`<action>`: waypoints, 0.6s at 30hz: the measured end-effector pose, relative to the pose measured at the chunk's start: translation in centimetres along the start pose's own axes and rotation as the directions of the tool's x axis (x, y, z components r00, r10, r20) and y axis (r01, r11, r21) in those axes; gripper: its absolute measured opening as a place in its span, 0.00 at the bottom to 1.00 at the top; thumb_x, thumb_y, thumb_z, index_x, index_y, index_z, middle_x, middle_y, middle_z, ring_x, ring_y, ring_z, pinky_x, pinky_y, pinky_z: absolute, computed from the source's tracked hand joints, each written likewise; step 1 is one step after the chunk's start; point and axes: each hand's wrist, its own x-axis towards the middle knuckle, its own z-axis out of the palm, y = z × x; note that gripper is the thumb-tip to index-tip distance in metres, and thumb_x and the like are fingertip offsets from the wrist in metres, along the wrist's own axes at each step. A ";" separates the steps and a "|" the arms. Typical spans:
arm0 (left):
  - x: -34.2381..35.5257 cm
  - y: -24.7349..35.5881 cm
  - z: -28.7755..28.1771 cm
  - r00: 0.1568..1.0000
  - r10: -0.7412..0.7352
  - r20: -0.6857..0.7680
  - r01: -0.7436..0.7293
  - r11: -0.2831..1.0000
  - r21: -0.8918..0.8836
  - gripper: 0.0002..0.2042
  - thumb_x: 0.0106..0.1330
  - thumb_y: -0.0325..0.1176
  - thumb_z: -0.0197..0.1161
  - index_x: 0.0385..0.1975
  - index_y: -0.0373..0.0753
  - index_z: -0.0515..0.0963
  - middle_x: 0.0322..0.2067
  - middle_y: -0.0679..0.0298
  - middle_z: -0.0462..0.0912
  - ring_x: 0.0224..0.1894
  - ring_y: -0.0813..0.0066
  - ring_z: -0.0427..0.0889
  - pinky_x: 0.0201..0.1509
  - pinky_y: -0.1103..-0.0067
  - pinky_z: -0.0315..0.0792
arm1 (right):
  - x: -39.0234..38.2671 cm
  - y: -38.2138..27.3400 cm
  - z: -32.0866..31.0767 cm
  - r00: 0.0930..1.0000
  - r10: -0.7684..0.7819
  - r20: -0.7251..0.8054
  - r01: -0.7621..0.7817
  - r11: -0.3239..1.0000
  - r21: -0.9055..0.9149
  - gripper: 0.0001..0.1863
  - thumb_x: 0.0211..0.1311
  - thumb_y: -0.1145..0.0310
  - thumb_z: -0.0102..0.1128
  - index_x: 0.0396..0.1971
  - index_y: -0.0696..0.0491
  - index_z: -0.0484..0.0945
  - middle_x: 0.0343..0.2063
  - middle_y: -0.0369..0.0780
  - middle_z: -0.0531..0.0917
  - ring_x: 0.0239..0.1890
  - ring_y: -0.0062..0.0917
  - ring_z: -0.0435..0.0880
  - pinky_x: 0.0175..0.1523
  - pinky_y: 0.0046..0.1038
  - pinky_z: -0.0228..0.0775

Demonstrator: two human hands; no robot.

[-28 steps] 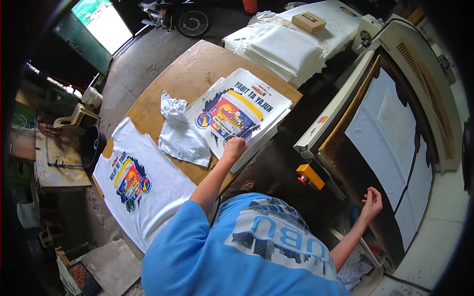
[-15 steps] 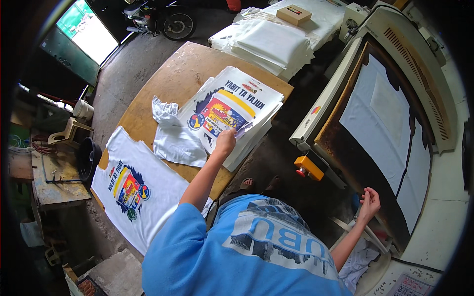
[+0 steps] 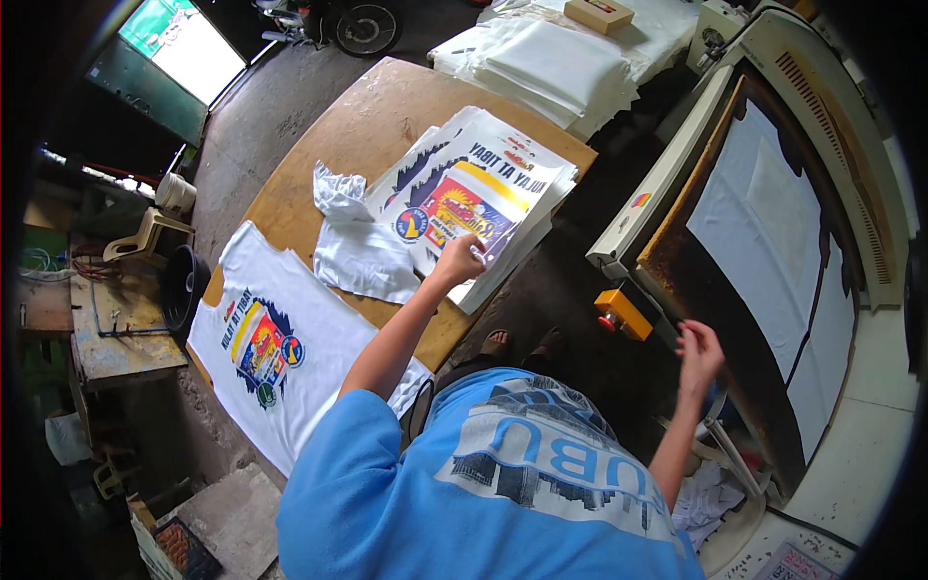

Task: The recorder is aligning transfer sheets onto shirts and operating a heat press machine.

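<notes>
My left hand (image 3: 460,259) is closed on the near edge of the top printed paper sheet (image 3: 503,188), which bows slightly on a stack of similar sheets. The sheet carries mirrored lettering and a yellow, red and blue design. My right hand (image 3: 700,350) hangs in the air near the heat press, its fingers curled together with nothing visible in them. Left of the stack lies a crumpled white cloth (image 3: 362,256). A white sleeveless shirt (image 3: 319,333) with the same kind of colourful print is spread over the table's left end.
The wooden table (image 3: 387,101) stands before me. At right, the large heat press (image 3: 667,184) has white fabric (image 3: 764,213) on its dark bed and an orange box (image 3: 622,315) with a red button. Behind are piled white sheets (image 3: 551,72) and a motorcycle (image 3: 362,27).
The view has shifted a little. My right hand has moved left and away from me. The top sheet has shifted and bent under my left hand, showing more of the dark print beneath.
</notes>
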 end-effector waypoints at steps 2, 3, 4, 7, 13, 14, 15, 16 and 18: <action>-0.2 0.3 0.1 0.998 -0.057 0.014 0.058 0.986 -0.158 0.13 0.44 0.23 0.62 0.32 0.31 0.72 0.21 0.60 0.78 0.20 0.78 0.78 0.21 0.84 0.74 | -0.5 -0.3 4.8 0.973 -0.091 0.215 0.100 0.994 -0.034 0.05 0.55 0.73 0.52 0.31 0.55 0.77 0.25 0.33 0.78 0.25 0.14 0.74 0.28 0.15 0.67; -0.5 0.3 0.4 0.998 -0.057 -0.009 0.055 0.986 -0.159 0.13 0.45 0.23 0.61 0.32 0.31 0.72 0.21 0.59 0.78 0.20 0.77 0.78 0.22 0.83 0.74 | -1.6 -2.1 7.8 0.946 -0.019 0.323 0.026 1.000 -0.015 0.05 0.55 0.73 0.52 0.31 0.55 0.76 0.24 0.33 0.77 0.25 0.14 0.74 0.28 0.16 0.67; -0.4 0.6 0.8 0.998 -0.049 -0.026 0.044 0.986 -0.159 0.13 0.45 0.23 0.61 0.33 0.30 0.72 0.21 0.59 0.78 0.20 0.77 0.78 0.22 0.83 0.74 | -2.0 -1.9 10.3 0.883 -0.073 0.465 0.085 0.996 -0.007 0.06 0.55 0.71 0.54 0.31 0.55 0.76 0.24 0.33 0.77 0.26 0.14 0.74 0.28 0.16 0.67; -0.4 1.2 2.5 0.999 -0.045 -0.027 0.038 0.976 -0.216 0.14 0.45 0.23 0.60 0.34 0.30 0.72 0.22 0.58 0.79 0.20 0.76 0.78 0.21 0.83 0.74 | -2.8 1.1 17.8 0.643 0.083 0.761 -0.135 0.991 0.007 0.15 0.56 0.63 0.56 0.41 0.56 0.72 0.31 0.36 0.77 0.29 0.18 0.77 0.29 0.18 0.71; -1.8 1.4 3.6 0.997 0.075 0.014 -0.073 0.988 -0.139 0.12 0.50 0.25 0.61 0.36 0.32 0.74 0.24 0.59 0.80 0.26 0.78 0.79 0.31 0.83 0.73 | -2.1 4.9 25.2 0.523 0.274 0.807 -0.540 0.839 0.065 0.11 0.62 0.68 0.44 0.33 0.59 0.73 0.25 0.36 0.76 0.27 0.20 0.77 0.30 0.24 0.75; -2.1 0.4 3.6 0.991 0.134 -0.014 -0.134 0.990 -0.047 0.12 0.51 0.25 0.61 0.36 0.32 0.74 0.25 0.59 0.80 0.28 0.78 0.79 0.33 0.82 0.72 | -1.9 5.5 25.7 0.511 0.271 0.815 -0.543 0.838 0.062 0.11 0.62 0.68 0.44 0.33 0.59 0.73 0.25 0.36 0.76 0.27 0.20 0.77 0.30 0.24 0.75; -2.8 -0.4 3.6 0.993 0.117 -0.029 -0.119 0.991 -0.059 0.13 0.50 0.27 0.63 0.36 0.33 0.74 0.26 0.59 0.80 0.30 0.76 0.79 0.35 0.80 0.71 | -1.4 6.2 25.9 0.517 0.275 0.810 -0.528 0.848 0.049 0.11 0.62 0.68 0.45 0.32 0.60 0.73 0.25 0.37 0.76 0.26 0.20 0.77 0.29 0.23 0.75; -3.4 -1.2 3.5 0.993 0.111 -0.033 -0.113 0.992 -0.054 0.13 0.50 0.27 0.63 0.36 0.33 0.74 0.26 0.59 0.80 0.30 0.76 0.79 0.35 0.80 0.71 | -1.1 6.9 26.2 0.526 0.279 0.804 -0.513 0.857 0.039 0.11 0.62 0.69 0.45 0.31 0.60 0.73 0.24 0.38 0.77 0.25 0.19 0.78 0.28 0.22 0.76; -4.9 -1.7 3.4 0.965 0.242 -0.105 -0.234 0.969 0.076 0.15 0.48 0.30 0.65 0.36 0.34 0.75 0.27 0.58 0.80 0.30 0.73 0.78 0.34 0.79 0.71 | -1.3 6.6 26.3 0.529 0.274 0.803 -0.554 0.828 0.083 0.11 0.61 0.69 0.46 0.29 0.61 0.73 0.23 0.39 0.77 0.23 0.19 0.78 0.27 0.20 0.76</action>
